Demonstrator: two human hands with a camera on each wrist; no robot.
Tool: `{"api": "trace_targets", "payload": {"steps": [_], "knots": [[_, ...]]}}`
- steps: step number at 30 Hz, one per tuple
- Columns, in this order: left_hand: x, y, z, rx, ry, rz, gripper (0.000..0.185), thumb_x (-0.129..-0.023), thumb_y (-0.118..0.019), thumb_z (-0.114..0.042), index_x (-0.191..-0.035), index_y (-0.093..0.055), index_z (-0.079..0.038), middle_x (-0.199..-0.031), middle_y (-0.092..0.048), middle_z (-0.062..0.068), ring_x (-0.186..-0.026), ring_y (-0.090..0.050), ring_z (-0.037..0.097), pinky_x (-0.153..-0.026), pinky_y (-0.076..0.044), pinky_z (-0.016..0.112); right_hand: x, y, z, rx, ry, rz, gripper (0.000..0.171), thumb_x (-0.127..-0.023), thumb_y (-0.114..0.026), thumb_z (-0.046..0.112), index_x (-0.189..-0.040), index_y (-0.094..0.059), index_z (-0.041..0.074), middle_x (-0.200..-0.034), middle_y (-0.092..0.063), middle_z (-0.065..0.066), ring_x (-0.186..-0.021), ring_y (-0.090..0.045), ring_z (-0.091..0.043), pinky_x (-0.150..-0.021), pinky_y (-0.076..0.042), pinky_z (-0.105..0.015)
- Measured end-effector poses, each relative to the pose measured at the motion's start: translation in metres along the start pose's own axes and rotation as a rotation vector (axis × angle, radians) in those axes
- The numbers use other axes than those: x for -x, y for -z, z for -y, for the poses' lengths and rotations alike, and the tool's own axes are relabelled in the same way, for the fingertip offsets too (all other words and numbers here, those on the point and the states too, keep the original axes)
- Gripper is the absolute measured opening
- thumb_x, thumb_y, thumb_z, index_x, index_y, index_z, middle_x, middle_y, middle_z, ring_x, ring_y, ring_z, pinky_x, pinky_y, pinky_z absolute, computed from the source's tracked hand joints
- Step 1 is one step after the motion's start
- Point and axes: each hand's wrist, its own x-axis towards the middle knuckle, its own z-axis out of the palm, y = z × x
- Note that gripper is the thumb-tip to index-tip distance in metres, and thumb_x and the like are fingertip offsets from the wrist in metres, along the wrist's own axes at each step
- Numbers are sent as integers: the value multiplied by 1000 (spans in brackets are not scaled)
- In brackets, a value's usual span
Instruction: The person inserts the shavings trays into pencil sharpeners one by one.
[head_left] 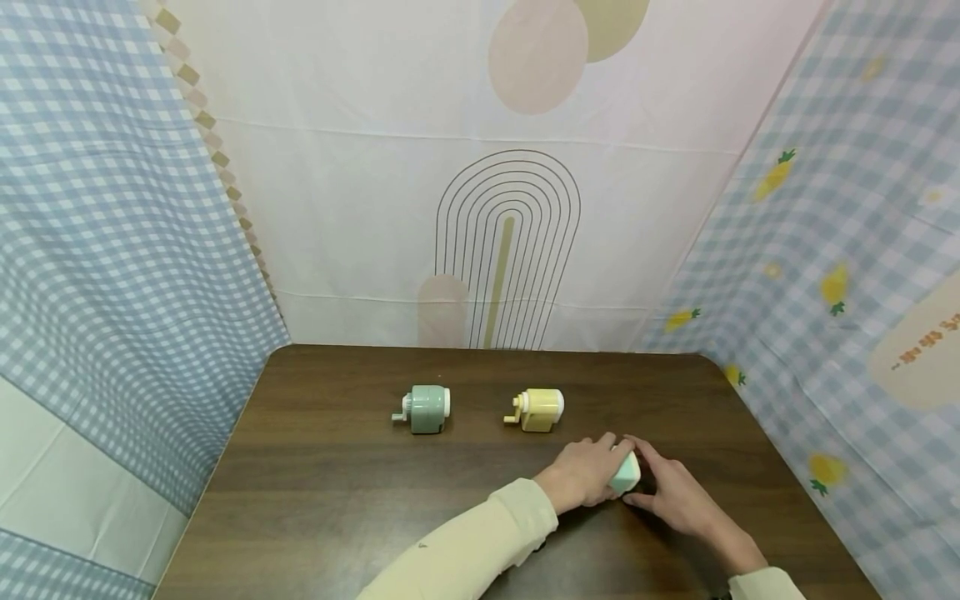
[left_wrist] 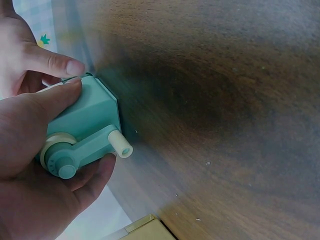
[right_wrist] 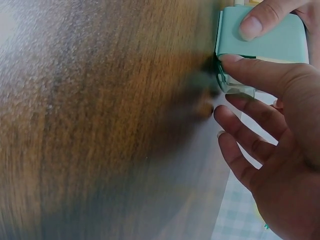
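A mint-green crank pencil sharpener [head_left: 625,472] is held at the right part of the brown table. My left hand [head_left: 588,471] grips its body, thumb on one face and fingers around the other side. In the left wrist view the crank handle [left_wrist: 121,143] with its cream knob points away from the palm. My right hand [head_left: 678,492] is at the opposite end, thumb pressed to the body's edge. A clear part [right_wrist: 235,87] shows between that thumb and a finger in the right wrist view; the other fingers are loosely bent.
A darker green crank sharpener [head_left: 427,410] and a yellow one [head_left: 542,410] stand farther back on the table [head_left: 315,483], left of the hands. Patterned cloth [head_left: 360,208] hangs behind the table and along both sides. Small specks lie on the tabletop in the left wrist view.
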Motion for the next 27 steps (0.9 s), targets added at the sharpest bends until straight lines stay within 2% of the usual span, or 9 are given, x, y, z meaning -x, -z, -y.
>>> {"api": "trace_targets", "payload": {"steps": [14,27], "knots": [[0,0,1,17,-2,14,76,-94,-80,-48,-157,-40,-36,-143,-54,-10,-107,-63,12,-82,-57,26,0,-1,1,-51,-22,20,89,-86,-91,21,-158,-40,4,-138,-67,-16,-119,-70,-34,-91,-60,-45],[-1,-1,1,8,-2,12,76,-94,-80,-49,-157,-39,-36,-143,-53,-11,-107,-64,12,-82,-58,27,-2,-1,1,-53,-28,16,89,-86,-91,24,-157,-41,3,-136,-68,-14,-117,-70,-33,-91,-60,-44]]}}
